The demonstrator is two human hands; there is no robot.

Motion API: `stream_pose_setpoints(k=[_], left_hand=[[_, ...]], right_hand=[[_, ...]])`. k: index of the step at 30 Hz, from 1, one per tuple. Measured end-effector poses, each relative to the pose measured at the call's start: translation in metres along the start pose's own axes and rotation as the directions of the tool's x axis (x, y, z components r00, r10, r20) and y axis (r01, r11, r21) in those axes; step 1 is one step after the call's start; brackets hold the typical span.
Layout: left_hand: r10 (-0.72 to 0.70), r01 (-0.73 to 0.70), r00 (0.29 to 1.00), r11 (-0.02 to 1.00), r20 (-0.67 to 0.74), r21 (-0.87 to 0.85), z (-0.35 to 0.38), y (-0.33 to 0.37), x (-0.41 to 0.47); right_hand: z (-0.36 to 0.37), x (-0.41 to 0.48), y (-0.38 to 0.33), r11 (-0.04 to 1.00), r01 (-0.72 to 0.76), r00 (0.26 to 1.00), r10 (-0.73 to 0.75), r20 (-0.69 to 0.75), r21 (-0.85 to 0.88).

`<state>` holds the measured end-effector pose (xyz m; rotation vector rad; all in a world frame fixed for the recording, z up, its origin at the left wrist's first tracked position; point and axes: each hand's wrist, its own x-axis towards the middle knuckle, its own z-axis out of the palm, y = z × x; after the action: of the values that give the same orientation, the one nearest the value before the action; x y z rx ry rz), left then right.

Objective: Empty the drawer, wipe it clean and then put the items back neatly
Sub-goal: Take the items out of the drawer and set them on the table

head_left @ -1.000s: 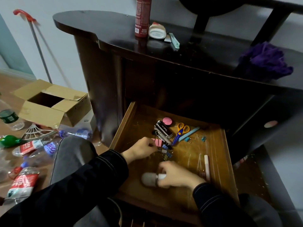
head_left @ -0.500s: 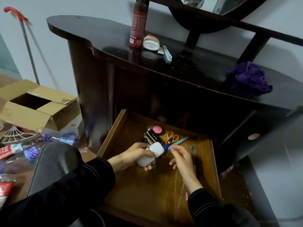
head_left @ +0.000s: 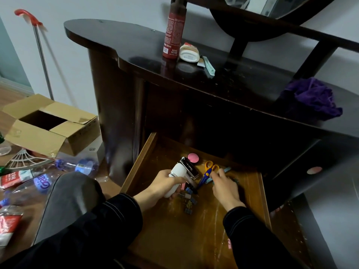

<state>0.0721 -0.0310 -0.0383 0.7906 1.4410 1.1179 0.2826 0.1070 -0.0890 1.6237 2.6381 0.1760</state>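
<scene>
Gripping a white bottle round its middle, the left hand is hovering inside the open drawer. Just beyond that grip, a glossy black case and a pink compact are lying; binder clips are sitting just under it. The right hand is curling its fingers at the scissors and blue pen beside the left grip; whether it is pinching either cannot be told.

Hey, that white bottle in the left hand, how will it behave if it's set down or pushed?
The white bottle looks rounded and smooth, so laid on its side it would probably roll. The left hand wraps it alone, so it is likely light. It seems rigid, not floppy.
</scene>
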Motion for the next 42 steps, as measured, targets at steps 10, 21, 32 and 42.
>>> stream_pose_setpoints(k=[10, 21, 32, 42], left_hand=[[0.02, -0.02, 1.0, 1.0, 0.002, 0.023, 0.001, 0.001, -0.002], [0.293, -0.312, 0.934, 0.948, 0.205, 0.066, 0.018, 0.013, -0.026], [0.491, -0.493, 0.823, 0.867, 0.285, -0.069, 0.027, 0.066, -0.082], [0.691, -0.717, 0.694, 0.689, -0.203, -0.103, -0.047, 0.209, -0.076]], right_hand=[[-0.013, -0.012, 0.005, 0.885, 0.445, 0.889, -0.455, -0.047, -0.137], [-0.113, -0.067, -0.007, 0.394, 0.137, 0.977, 0.1, -0.19, 0.909], [-0.18, -0.11, -0.05, 0.296, 0.236, 0.965, 0.044, -0.26, 0.926], [-0.325, -0.031, -0.02, 0.266, 0.203, 0.925, 0.263, -0.273, 0.942]])
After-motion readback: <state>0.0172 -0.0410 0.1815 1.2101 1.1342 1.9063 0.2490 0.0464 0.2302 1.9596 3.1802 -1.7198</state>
